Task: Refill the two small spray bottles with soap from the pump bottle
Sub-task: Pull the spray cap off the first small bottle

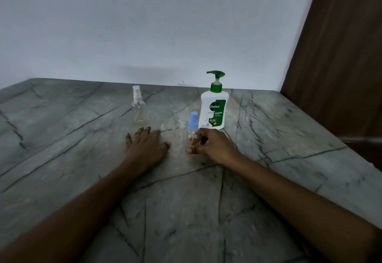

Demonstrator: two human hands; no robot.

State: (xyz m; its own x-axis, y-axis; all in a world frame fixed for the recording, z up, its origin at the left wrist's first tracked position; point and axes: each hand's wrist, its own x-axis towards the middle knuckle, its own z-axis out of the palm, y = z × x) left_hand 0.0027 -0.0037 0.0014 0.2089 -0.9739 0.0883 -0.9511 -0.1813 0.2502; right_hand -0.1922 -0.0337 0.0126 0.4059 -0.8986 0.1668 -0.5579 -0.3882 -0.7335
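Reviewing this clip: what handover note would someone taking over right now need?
Left hand: flat on the stone table, fingers straight, holding nothing, fingertips just short of the white-capped spray bottle.
Right hand: fingers and thumb curled round the clear body of the blue-capped spray bottle, which stands upright in front of the pump bottle.
Done: nothing visible; both spray caps are on.
Left: uncap both, fill from the pump bottle, recap.
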